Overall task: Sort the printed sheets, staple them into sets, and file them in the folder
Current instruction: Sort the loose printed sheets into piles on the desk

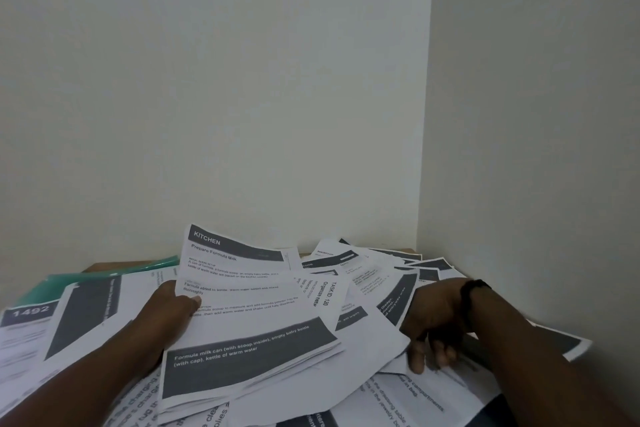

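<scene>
While left hand [173,308] grips, sheets [242,322] lie jumbled.

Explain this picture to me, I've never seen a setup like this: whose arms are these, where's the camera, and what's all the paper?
There is no machine here. One camera sits on a person's head and looks forward and down, so both arms are that person's own. A table in a room corner is covered with loose printed sheets. The left hand holds a small stack, its thumb on the top page, headed KITCHEN. The right hand, with a dark band on its wrist, presses its fingertips on sheets lower right. A green folder lies at the back left, partly under paper.
</scene>
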A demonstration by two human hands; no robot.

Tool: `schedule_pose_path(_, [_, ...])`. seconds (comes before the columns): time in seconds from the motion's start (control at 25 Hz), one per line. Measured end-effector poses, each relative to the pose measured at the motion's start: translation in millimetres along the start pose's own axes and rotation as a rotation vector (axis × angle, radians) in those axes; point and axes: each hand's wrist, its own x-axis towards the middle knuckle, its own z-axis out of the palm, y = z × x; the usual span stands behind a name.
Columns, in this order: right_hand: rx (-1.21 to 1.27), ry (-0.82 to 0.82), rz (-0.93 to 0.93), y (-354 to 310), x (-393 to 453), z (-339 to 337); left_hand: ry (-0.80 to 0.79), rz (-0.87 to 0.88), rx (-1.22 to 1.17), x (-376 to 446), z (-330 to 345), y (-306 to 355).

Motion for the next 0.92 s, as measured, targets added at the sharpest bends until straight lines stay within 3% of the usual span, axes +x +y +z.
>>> schedule_pose_path(0.04, [0.000, 0.033, -0.006, 2, 0, -3, 0.001, 0.002, 0.002, 0, 0, 0])
schedule_pose_path(0.16, [0.107, 0.344, -0.018, 16, 3, -18, 0.003, 0.005, -0.001, 0, 1, -1])
schedule_pose_path(0.28, [-0.102, 0.706, 0.061, 32, 26, -33, 0.010, -0.003, 0.007, 0, 0, -1])
schedule_pose_path(0.36, [0.059, 0.852, 0.043, 36, 39, -33, 0.006, -0.004, 0.012, 0, 0, -1])
schedule_pose_path(0.56, [0.435, 0.835, 0.023, 34, 50, -28, 0.008, 0.006, 0.037, 0, 1, -1])
schedule_pose_path(0.76, [0.168, 0.826, 0.160, 39, 56, -28, 0.002, -0.003, 0.047, 2, 0, -3])
schedule_pose_path(0.92, [0.090, 0.817, 0.235, 39, 63, -31, 0.001, -0.008, 0.039, 3, 0, -3])
